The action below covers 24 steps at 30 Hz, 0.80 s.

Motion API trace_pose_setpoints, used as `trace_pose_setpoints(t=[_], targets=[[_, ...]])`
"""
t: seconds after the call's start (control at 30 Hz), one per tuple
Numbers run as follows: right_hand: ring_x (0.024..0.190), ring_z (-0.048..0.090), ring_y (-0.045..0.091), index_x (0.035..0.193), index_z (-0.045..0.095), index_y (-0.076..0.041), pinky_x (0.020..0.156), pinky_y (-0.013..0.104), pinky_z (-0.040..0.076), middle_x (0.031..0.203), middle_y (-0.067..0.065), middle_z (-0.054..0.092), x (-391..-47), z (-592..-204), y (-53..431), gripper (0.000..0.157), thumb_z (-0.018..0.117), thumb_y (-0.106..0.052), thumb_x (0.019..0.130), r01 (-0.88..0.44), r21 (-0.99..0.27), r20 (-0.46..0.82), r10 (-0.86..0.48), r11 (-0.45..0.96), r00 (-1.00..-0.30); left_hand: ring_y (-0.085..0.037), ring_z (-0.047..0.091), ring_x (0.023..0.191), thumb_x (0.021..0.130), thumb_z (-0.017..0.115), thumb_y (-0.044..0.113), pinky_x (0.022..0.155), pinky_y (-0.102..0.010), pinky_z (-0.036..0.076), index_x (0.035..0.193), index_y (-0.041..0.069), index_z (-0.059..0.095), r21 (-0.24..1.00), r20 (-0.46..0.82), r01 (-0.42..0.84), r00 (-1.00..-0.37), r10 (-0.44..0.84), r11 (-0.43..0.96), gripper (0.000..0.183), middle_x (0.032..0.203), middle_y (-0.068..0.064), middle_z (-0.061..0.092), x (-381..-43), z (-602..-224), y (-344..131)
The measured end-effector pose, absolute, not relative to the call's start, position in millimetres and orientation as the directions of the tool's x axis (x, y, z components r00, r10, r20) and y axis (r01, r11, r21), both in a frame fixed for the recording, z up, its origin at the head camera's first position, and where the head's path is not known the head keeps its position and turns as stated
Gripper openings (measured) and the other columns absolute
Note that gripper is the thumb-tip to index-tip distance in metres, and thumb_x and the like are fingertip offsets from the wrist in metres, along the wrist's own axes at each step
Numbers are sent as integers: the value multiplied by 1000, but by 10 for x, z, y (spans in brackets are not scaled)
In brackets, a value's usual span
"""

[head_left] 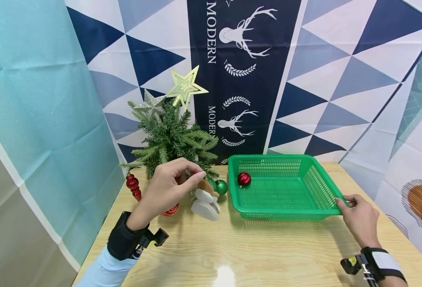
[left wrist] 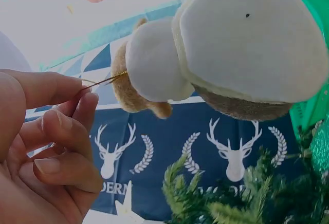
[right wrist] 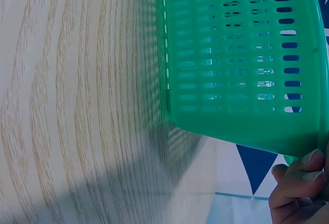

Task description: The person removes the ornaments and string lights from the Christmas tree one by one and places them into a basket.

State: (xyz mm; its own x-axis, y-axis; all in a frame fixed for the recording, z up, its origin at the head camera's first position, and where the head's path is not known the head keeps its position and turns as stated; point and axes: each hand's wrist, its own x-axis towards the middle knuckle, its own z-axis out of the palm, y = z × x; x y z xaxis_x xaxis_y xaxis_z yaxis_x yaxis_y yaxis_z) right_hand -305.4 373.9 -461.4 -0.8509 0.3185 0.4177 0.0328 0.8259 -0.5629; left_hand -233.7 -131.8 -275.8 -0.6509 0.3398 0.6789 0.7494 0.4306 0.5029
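Observation:
My left hand (head_left: 173,183) pinches a thin gold cord between thumb and forefinger, close to the tree. From that cord hangs a plush ornament (head_left: 205,203), white with brown parts; the left wrist view shows its rounded white body (left wrist: 252,39) and a smaller white section with brown fuzzy bits. Over at the right, my right hand (head_left: 359,215) grips the front right corner of the green plastic basket (head_left: 279,212), its fingers curled on the rim. Inside the basket lies one shiny red ball ornament (head_left: 244,179).
A small Christmas tree (head_left: 171,139) carries a gold star (head_left: 185,87) and a silver star (head_left: 150,104). A red finial ornament (head_left: 133,186), a red swirl ornament (head_left: 171,210) and a green ball (head_left: 221,187) hang low around it. Patterned cloth backs the wooden table (head_left: 196,251).

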Motion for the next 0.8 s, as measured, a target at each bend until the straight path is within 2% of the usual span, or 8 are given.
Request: trace_pose_setpoints(t=[0.13,0.43,0.7,0.8], targets=[[61,52,21,110,63,12,73,44,29,80,19,62,-3056,-4605,3743,40,62,-25,95,30,-570,412,317,821,-855,-13,35,60,93,66,10,58,-31,31,96,9,70,519,676,740,-662,324,428,6,75,0,50,-2365,-2754,-1210],[64,54,24,111,63,11,73,43,29,82,20,63,-3075,-4591,3752,41,61,-27,95,47,-574,394,326,817,-860,-11,37,56,96,63,28,55,-28,31,98,21,71,516,668,746,-658,348,421,11,77,9,53,-2695,-3029,-1140],[64,54,23,111,63,11,66,38,31,82,20,63,-3067,-4603,3752,42,62,-27,95,52,-572,386,325,818,-863,-9,39,57,97,63,28,55,-26,33,98,21,71,508,645,725,-678,353,465,11,80,12,55,-2794,-3118,-1101],[65,54,25,111,63,11,68,39,30,82,20,63,-3059,-4603,3741,41,61,-27,95,53,-573,388,327,818,-862,-9,40,58,97,63,28,56,-26,33,98,21,71,506,641,721,-682,352,474,11,81,12,55,-2833,-3138,-1086]])
